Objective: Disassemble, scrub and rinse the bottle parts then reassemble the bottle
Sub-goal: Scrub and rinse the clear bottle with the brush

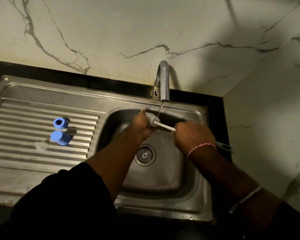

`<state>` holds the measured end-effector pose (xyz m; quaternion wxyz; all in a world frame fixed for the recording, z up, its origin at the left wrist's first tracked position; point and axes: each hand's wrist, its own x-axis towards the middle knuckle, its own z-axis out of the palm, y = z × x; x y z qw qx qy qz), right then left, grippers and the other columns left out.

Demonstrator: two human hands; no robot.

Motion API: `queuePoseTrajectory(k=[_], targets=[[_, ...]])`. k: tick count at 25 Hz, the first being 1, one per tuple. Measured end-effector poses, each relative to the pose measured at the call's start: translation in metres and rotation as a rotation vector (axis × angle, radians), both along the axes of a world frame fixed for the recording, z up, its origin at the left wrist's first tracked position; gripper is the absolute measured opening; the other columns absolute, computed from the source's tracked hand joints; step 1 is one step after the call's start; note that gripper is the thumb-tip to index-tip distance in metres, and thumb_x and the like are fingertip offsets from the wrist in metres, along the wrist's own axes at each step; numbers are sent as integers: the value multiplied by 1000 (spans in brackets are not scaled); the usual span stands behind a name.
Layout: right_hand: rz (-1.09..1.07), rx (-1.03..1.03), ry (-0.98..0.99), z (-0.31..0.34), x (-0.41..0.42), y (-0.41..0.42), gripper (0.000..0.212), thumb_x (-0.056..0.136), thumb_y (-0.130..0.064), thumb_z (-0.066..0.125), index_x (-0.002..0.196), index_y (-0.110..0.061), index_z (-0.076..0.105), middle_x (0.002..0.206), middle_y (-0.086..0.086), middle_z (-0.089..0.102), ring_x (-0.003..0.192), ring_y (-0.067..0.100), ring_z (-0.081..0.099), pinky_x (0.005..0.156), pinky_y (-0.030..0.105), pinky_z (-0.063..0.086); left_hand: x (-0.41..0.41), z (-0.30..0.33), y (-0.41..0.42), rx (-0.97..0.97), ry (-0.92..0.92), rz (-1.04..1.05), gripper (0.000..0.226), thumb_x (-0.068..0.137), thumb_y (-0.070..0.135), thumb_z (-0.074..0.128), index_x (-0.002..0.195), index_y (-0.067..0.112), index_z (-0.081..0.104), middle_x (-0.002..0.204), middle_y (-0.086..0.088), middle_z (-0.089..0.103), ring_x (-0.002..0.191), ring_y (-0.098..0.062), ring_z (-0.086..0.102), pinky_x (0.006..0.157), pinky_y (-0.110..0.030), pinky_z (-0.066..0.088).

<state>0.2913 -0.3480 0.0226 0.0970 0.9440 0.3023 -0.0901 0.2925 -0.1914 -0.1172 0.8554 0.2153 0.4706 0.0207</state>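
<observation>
My left hand [145, 126] grips the bottle [150, 118] under the tap's stream [160, 110] — my right hand [191, 135] holds the brush handle [164, 126], its head seemingly inside. Wet plastic could slip from my fingers into the sink [163, 179] below — blue cap parts [60, 130] wait well left of my left hand.

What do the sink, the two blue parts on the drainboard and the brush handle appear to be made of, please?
Sink: brushed stainless steel, judging by its grey sheen and pressed ribs. Blue ring and blue cap: probably matte moulded plastic, uniform in colour. Brush handle, gripped by the right hand: smooth white, likely plastic.
</observation>
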Motion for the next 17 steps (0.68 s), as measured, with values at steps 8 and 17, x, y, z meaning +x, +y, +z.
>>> queuePoseTrajectory(k=[8,17], targets=[[-926,520,1104,-12,2,-5,42,101,-42,52,101,-6,74,56,-3,48,41,9,35,40,19,29,-10,-4,2,66,-54,60,37,105,42,50,121,9,53,118,-23,57,91,-31,65,71,-44,62],[-84,12,85,-5,-21,5,23,101,-25,46,102,-21,68,78,0,60,69,19,58,63,32,47,-5,-2,-8,113,92,-78,41,103,42,55,125,8,54,116,-19,63,97,-31,66,69,-52,63]])
